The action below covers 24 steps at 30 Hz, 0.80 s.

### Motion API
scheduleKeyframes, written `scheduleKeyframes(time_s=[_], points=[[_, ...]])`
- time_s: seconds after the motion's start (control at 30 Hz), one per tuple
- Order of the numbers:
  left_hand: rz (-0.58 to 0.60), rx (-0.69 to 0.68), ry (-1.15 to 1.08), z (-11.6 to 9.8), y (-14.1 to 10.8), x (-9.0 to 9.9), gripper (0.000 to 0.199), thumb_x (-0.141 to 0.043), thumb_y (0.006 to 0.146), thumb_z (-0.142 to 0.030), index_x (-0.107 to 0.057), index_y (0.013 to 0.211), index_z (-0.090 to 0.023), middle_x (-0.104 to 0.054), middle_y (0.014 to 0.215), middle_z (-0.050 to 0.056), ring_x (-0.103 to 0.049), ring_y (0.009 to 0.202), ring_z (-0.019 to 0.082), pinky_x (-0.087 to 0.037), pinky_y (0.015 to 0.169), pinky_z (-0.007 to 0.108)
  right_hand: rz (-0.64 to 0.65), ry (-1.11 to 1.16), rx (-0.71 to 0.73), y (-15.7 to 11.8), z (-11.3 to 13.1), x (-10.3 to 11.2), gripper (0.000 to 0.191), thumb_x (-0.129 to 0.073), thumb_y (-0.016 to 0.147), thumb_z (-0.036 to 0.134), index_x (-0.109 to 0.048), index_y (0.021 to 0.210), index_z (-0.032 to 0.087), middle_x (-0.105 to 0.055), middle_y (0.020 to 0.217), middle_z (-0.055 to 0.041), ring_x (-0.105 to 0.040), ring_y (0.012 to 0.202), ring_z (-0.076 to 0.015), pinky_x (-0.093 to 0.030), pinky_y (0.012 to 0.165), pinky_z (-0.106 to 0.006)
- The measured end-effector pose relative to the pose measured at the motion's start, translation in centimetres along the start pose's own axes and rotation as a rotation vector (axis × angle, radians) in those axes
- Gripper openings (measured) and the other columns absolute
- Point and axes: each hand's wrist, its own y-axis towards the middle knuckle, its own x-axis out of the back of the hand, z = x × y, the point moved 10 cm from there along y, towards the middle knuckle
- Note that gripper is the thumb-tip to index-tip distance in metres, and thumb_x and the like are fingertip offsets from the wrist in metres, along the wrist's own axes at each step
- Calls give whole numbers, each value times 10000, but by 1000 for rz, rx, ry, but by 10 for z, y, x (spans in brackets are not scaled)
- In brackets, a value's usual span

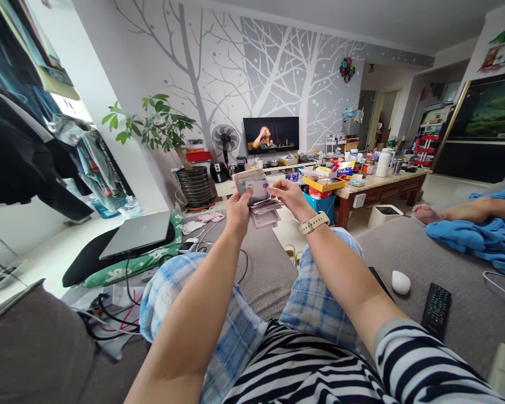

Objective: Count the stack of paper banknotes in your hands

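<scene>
A fanned wad of banknotes (258, 191), pinkish and grey, is held up in front of me above the sofa. My left hand (238, 213) grips the left side of the wad, its thumb lying across the front note. At the right edge, my right hand (293, 197) has its thumb and fingertips pinched on a note. A beige-strapped watch (313, 223) circles my right wrist. Some notes hang lower beneath the front ones, and their far ends are partly hidden.
A laptop (137, 234) rests on cushions to the left, near tangled cables (109, 314). To the right on the sofa (404, 247) lie a white mouse (400, 282) and a remote control (436, 308). Another person's bare leg (471, 210) extends at far right. Beyond stands a cluttered wooden table (376, 182).
</scene>
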Motion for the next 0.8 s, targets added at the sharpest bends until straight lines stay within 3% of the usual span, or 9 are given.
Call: scheduleKeyframes(time_s=[0.23, 0.53, 0.8], points=[[16, -8, 23, -3, -3, -2, 271, -688, 610, -305, -668, 831, -150, -662, 722, 25, -608, 709, 171, -461, 719, 298, -53, -25, -5, 3, -4, 7, 349, -709, 608, 464, -558, 676, 157, -550, 602, 17, -411, 522, -71, -295, 507, -228], [8, -5, 57, -4, -4, -1, 272, -692, 600, -287, -671, 832, -147, -667, 728, 28, -599, 703, 171, -462, 716, 297, -3, -6, -30, 5, -12, 2, 373, -742, 558, 452, -532, 629, 152, -484, 543, 50, -360, 496, -58, -252, 486, -222], [16, -6, 23, -3, -4, -4, 266, -695, 637, -329, -669, 824, -141, -663, 723, 27, -587, 679, 146, -451, 684, 263, -21, 66, -10, 3, -4, 3, 351, -761, 530, 390, -553, 677, 147, -533, 608, 36, -431, 542, -69, -305, 523, -223]])
